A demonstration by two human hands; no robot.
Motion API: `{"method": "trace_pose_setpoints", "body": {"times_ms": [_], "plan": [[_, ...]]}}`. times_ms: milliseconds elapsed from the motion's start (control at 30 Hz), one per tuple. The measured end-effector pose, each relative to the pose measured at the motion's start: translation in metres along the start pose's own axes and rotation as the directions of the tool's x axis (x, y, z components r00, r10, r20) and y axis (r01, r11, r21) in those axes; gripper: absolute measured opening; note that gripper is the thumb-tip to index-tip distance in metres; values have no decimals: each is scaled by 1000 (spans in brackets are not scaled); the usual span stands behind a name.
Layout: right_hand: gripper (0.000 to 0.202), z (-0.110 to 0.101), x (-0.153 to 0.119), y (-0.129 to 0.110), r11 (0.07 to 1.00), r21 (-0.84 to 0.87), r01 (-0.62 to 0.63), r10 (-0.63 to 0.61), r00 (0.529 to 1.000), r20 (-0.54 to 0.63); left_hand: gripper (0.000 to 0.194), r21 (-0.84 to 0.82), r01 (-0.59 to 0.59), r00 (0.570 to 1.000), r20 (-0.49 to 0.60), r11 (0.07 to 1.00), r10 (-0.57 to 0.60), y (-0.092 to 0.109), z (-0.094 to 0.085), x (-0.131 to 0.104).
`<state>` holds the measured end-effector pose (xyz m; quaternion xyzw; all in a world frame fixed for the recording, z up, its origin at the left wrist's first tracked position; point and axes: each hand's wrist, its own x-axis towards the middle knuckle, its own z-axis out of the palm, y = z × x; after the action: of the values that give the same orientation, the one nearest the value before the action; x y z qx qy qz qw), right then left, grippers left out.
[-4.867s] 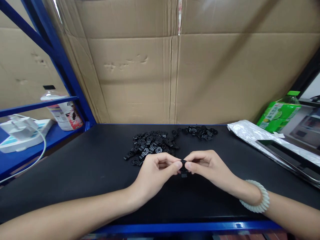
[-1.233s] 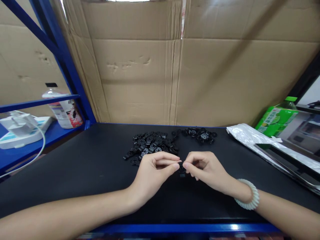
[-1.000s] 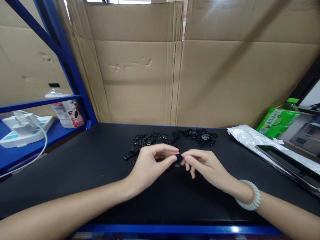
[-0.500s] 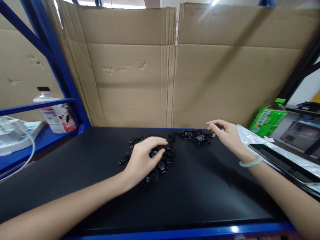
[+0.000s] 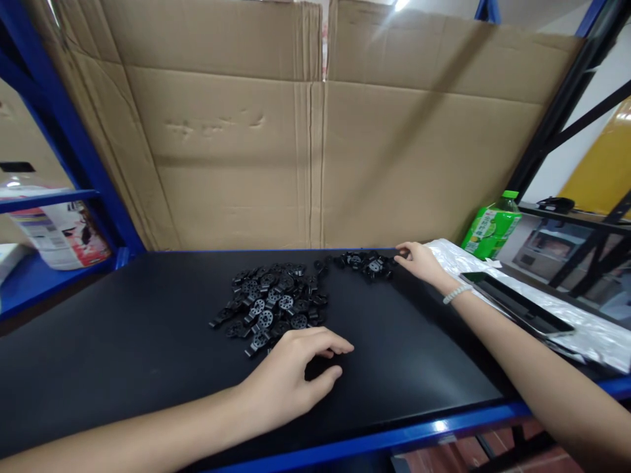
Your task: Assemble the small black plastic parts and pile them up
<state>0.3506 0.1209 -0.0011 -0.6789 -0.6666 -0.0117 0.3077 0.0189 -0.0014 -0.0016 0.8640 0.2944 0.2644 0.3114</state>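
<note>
A heap of small black plastic pieces (image 5: pixel 266 318), with round perforated discs and clip-like tabs, lies on the black tabletop (image 5: pixel 162 368). My left hand (image 5: pixel 300 374) hovers at the near right side of this heap. Its thumb and fingers are apart, and I see nothing between them. Farther back lies a smaller cluster of similar black pieces (image 5: pixel 373 266). Just right of that cluster is my right hand (image 5: pixel 422 264), wearing a pale beaded bracelet. A gap shows between its thumb and forefinger; its other fingers are partly hidden, and whether it touches a piece is unclear.
Cardboard sheets (image 5: pixel 236 144) stand along the back edge. To the right are a black tray (image 5: pixel 517 302) on silvery plastic wrap (image 5: pixel 591 328) and a green-capped bottle (image 5: pixel 493 226). A large bottle (image 5: pixel 59 233) stands on the blue shelf at left.
My left hand has moved off the large heap toward the near edge, uncovering it. My right hand stays by the smaller cluster, its thumb and forefinger now farther apart. The view has turned right.
</note>
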Motion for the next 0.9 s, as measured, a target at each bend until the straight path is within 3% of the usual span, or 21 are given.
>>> {"method": "trace_pose_setpoints", "body": {"times_ms": [133,267,367,500,567,600,700,800,900], "plan": [[22,11,-2,1,997,46,-59,58,998,17,29,-44,-29,999,-17,999,28,1,2,0],[18,-4,-9,-15,981,182,-73,82,996,-42,33,-106,-53,997,-63,993,46,2,3,-2],[18,-11,-26,-47,933,358,-44,61,998,-36,38,-141,-39,990,-142,989,19,1,3,-3],[25,2,-67,-102,801,597,-32,-80,984,161,51,-143,-14,947,-319,990,-32,-3,0,0],[26,11,-87,-123,726,685,-59,-160,955,251,58,-145,-20,924,-380,989,-37,-6,-1,1],[26,14,-95,-131,608,782,-138,-210,921,327,59,-149,-26,918,-396,988,-35,-7,-2,2],[33,15,-108,-143,388,860,-332,-278,847,452,53,-158,-38,909,-415,987,-32,-8,-4,3],[47,9,-113,-144,303,849,-433,-307,799,517,53,-152,-44,898,-438,987,-27,-7,-5,2],[53,5,-115,-143,280,828,-486,-371,741,560,48,-163,-38,896,-443,986,-39,-6,-5,1]]}}
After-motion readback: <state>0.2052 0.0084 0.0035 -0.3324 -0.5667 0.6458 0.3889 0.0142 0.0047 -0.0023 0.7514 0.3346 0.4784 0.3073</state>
